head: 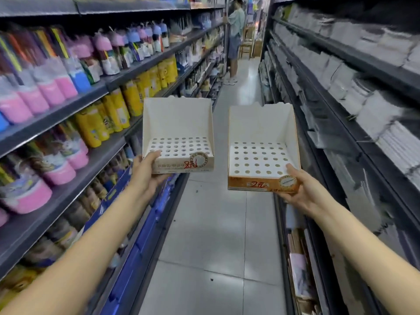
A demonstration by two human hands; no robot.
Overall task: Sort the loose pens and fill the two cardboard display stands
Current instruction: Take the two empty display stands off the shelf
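Left hand (145,171) gripping white stand (178,133), right hand (297,189) gripping orange-fronted stand (261,142), holes empty

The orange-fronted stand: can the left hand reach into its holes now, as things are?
Probably not. The left hand grips the white-fronted stand, so it is occupied. The orange-fronted stand, held by the right hand, has open, empty holes; nothing covers them.

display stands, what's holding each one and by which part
The left hand holds the white-fronted stand by its front left corner; the right hand holds the orange-fronted stand by its front right corner.
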